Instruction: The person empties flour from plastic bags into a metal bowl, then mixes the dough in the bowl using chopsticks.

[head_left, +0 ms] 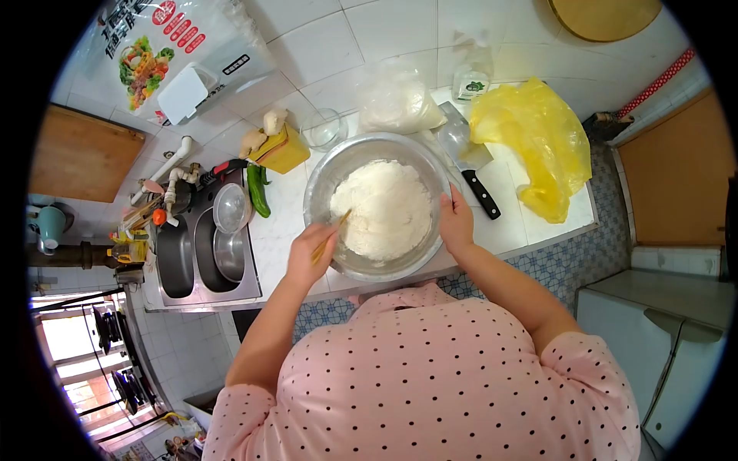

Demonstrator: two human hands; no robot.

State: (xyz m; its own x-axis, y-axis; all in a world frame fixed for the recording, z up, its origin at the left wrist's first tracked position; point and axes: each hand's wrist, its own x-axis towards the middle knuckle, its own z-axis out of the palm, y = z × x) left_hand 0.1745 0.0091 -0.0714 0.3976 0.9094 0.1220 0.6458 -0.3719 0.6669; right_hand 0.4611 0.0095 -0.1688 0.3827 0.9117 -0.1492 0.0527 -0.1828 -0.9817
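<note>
A wide metal basin [319,180] stands on the white counter with a large heap of white flour [384,203] in it. My left hand [311,252] is at the basin's near left side, its fingers closed around chopsticks [330,234] whose tips reach into the flour's left edge. Gripping the basin's right rim is my right hand [457,218], with the thumb upward and the other fingers partly hidden. Just right of that hand lies a cleaver, its black handle [480,194] toward me and its blade [463,138] pointing away.
Behind the basin sit a clear bag of white powder [400,104] and a glass bowl [325,129]. A yellow plastic bag [538,131] covers the counter's right end. Green peppers [258,190], a yellow box [283,150] and a double sink [175,261] are to the left.
</note>
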